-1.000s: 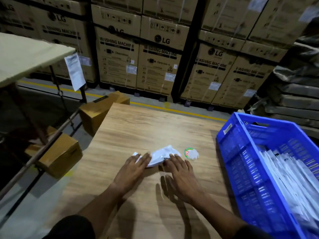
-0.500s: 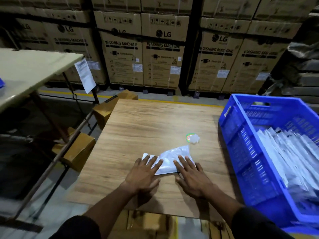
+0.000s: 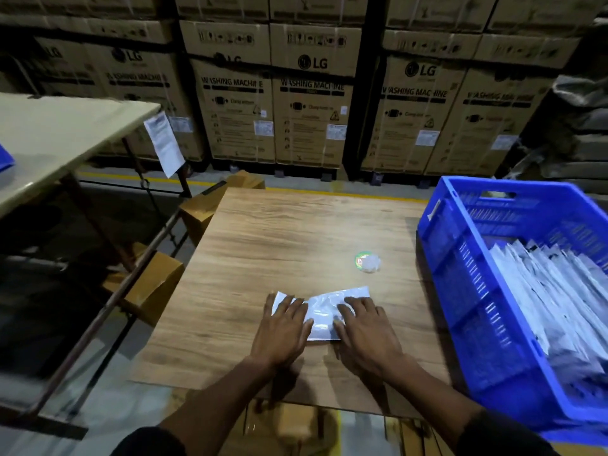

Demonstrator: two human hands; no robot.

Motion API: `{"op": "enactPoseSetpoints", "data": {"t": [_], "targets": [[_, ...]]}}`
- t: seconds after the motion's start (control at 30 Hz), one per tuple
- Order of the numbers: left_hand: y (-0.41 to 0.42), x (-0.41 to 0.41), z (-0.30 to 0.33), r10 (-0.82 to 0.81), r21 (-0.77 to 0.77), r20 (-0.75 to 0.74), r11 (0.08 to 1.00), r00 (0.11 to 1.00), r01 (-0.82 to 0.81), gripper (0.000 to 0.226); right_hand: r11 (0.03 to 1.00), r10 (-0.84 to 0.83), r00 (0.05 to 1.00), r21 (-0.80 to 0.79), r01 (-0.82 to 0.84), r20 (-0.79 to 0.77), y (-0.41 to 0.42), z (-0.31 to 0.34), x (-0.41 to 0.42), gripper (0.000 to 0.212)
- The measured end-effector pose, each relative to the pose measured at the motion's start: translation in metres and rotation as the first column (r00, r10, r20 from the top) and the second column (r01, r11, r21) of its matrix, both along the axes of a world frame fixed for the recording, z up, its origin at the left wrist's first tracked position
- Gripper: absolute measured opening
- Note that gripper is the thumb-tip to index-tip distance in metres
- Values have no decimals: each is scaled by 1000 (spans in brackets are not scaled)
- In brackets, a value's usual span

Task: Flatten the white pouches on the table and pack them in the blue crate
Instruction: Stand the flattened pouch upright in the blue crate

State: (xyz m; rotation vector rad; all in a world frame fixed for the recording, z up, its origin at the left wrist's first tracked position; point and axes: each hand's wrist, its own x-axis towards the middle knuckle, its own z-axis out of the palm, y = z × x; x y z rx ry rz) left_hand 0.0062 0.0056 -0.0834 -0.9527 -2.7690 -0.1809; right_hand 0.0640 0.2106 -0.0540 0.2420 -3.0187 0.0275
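1. The white pouch point(image 3: 324, 312) lies flat near the wooden table point(image 3: 296, 232)'s front edge.
2. Your left hand point(image 3: 283, 330) and right hand point(image 3: 365, 330) press it, fingers straight.
3. The blue crate point(image 3: 460, 258), at your right, holds packed pouches point(image 3: 552, 291).

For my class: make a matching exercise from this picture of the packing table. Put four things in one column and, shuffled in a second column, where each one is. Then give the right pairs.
Things
1. white pouch
2. blue crate
3. round sticker
4. paper sheet

Places
A. hanging from the edge of the pale table on the left
B. under both flat hands, on the wooden table
C. at the right edge of the wooden table, with many white pouches inside
D. alone on the wooden table, beyond the hands

Pairs: 1-B, 2-C, 3-D, 4-A
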Motion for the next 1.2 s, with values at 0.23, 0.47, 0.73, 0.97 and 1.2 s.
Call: {"op": "enactPoseSetpoints", "data": {"t": [0.23, 0.47, 0.73, 0.97, 1.2], "targets": [[13, -9, -26, 84, 22, 141, 996, 986, -88, 51, 986, 44, 954, -167, 6, 297, -22, -22, -23, 83], [7, -5, -43, 195, 47, 200, 977, 960, -208, 67, 996, -20, 967, -78, 41, 255, -19, -45, -27, 81], [4, -3, -52, 181, 25, 181, 982, 967, -188, 67, 999, -32, 976, -28, 39, 215, -18, -55, -24, 66], [4, -1, -52, 183, 25, 193, 981, 964, -191, 68, 999, -35, 978, 1, 36, 204, -17, -56, -23, 67], [5, -3, -54, 186, 29, 217, 980, 958, -197, 68, 999, -10, 974, -28, 16, 225, -17, -54, -24, 78]]}}
